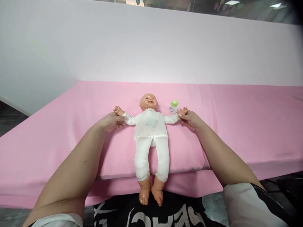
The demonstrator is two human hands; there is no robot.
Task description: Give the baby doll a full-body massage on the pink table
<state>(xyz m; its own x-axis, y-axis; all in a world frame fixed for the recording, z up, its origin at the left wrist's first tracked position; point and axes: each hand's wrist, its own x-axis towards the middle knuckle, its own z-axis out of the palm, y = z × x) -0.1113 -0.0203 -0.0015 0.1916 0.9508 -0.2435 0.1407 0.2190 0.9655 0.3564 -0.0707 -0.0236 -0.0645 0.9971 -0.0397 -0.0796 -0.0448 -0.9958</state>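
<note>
A baby doll [151, 126] in a white cloth suit lies on its back, arms spread wide, its bare feet hanging past the front edge of the pink pad. My left hand [113, 122] is closed around the doll's wrist on the left, thumb on top near the cuff. On the other side, my right hand [190, 120] grips the doll's other wrist between thumb and fingers. Just beyond that wrist stands a small clear bottle [173, 107] with a green cap and a printed label.
Pink sheeting [241, 126] covers the wide table, with a raised pink pad [184, 154] under the doll. A white wall panel [151, 47] rises along the back. My black shirt [165, 211] is close to the front edge.
</note>
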